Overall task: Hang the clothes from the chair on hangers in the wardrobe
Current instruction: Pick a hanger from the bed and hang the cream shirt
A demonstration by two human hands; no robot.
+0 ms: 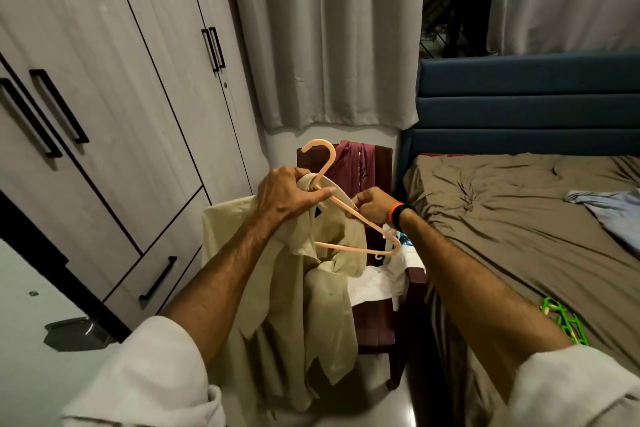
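Observation:
A cream shirt (304, 302) hangs in front of me, partly threaded onto a peach plastic hanger (349, 246). My left hand (287, 194) grips the shirt's collar together with the hanger's neck, just below the hook. My right hand (372, 206) pinches the shirt fabric against the hanger's right arm. Behind them stands a dark red chair (381, 319) with a maroon garment (349, 163) draped over its back and white clothes (377, 282) on its seat. The wardrobe (114, 97) at left has all its doors closed.
A bed (519, 218) with a brown sheet and a blue headboard fills the right side. A light blue garment (609, 208) and green hangers (564, 322) lie on the bed. Grey curtains (329, 31) hang behind the chair.

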